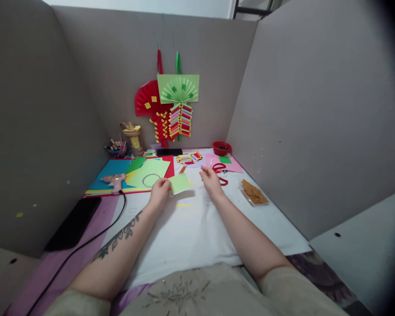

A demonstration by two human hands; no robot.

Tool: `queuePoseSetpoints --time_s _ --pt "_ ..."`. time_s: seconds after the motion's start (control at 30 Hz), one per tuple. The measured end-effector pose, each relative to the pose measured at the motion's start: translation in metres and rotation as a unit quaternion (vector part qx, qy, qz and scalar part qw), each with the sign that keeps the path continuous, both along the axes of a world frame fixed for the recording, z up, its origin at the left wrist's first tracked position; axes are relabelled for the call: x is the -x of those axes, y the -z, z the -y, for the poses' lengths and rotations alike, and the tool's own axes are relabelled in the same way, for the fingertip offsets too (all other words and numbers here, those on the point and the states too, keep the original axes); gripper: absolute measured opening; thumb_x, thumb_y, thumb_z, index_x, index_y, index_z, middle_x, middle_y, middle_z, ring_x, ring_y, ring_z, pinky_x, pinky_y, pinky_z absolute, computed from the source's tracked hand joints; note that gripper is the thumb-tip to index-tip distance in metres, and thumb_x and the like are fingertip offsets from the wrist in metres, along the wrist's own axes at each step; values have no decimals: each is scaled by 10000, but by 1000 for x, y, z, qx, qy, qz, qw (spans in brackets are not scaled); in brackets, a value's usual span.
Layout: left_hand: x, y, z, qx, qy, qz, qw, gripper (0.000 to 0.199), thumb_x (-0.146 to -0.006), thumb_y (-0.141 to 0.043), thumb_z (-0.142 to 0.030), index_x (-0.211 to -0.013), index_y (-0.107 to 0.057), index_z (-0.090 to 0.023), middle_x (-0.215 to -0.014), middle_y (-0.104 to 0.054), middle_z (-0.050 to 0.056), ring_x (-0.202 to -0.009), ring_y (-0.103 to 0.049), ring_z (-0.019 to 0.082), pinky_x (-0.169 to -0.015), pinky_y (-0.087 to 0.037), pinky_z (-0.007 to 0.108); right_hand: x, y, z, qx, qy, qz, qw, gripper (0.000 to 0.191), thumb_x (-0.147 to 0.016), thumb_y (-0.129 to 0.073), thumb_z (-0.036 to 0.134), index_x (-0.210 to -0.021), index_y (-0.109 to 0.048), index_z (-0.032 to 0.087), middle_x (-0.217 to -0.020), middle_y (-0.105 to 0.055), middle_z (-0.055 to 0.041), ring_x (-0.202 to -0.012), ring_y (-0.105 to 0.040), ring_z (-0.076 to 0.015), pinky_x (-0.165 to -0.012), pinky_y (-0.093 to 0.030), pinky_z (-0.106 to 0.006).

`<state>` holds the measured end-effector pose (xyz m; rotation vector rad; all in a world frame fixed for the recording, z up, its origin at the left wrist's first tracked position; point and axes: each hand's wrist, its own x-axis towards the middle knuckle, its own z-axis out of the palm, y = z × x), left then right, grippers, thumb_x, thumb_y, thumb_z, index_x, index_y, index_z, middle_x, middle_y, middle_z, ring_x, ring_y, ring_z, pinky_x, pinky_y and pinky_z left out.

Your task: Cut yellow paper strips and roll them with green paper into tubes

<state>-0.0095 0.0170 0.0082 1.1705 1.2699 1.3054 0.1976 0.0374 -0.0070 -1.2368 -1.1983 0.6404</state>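
My left hand point(160, 190) pinches a small light green piece of paper point(180, 183) by its left edge, above the white table cover. My right hand point(211, 181) hovers to the right of the paper, fingers bent with a small gap between thumb and forefinger, and I see nothing in it. Just beyond that hand lie red-handled scissors point(223, 181), partly hidden by it. Yellow paper strips point(185, 205) lie on the cover below the held piece. Left of my left hand, a thin ring point(151, 180) rests on a light green sheet point(145, 169).
A pink glue gun point(117, 181) with a black cord lies on coloured sheets at left. Small rolled paper pieces point(184, 158) sit at the back, near a red bowl point(221, 148). A packet of brown pieces point(254, 193) lies at right. Paper fan decorations point(178, 90) hang on the grey partition.
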Motion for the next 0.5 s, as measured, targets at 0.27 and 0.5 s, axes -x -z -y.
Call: queuePoseSetpoints --time_s 0.27,0.5 --pt "-4 -2 4 25 39 23 999 190 -639 -583 -332 -697 -522 -161 -584 -533 -30 -462 -429 64 -453 -314 192 33 -10 25 40 -163 -31 985 292 -655 -564 260 -932 -528 177 -576 -501 77 -487 -481 -96 -484 -390 -213" --pt "-9 -7 16 24 131 -96 986 231 -650 -631 -376 -648 -531 -168 -477 -430 -72 -414 -340 58 -418 -229 192 25 -12 20 34 -122 -65 990 281 -623 -544 235 -896 -497 185 -575 -455 90 -452 -439 -87 -452 -343 -208"
